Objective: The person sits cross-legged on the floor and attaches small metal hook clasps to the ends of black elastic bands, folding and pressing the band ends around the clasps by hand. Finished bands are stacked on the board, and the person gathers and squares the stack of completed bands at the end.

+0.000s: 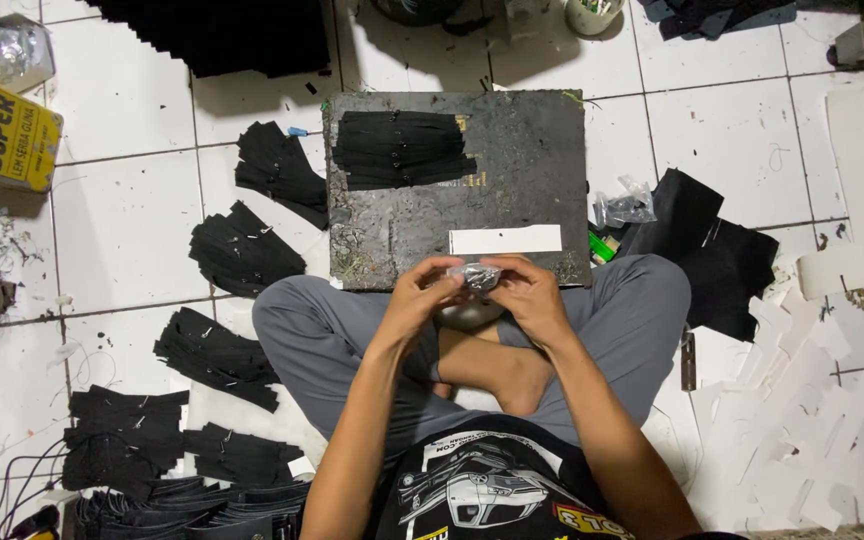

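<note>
Currently left hand and right hand both pinch a small crinkled clear bag at frame centre, over the lap. Risk: thin plastic tears or slips, spilling contents onto the dark work board near the white strip

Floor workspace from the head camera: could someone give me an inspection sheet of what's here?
Surface: white tiled floor, dark work board before crossed legs.
Job's things: small crinkled clear bag; black strips and a white strip on the board.
Clutter: black strip piles left, white paper scraps right, yellow box.
Grippers: left hand and right hand both pinch the bag.
Cables: black cables bottom left.
Surroundings: nothing seen.
</note>
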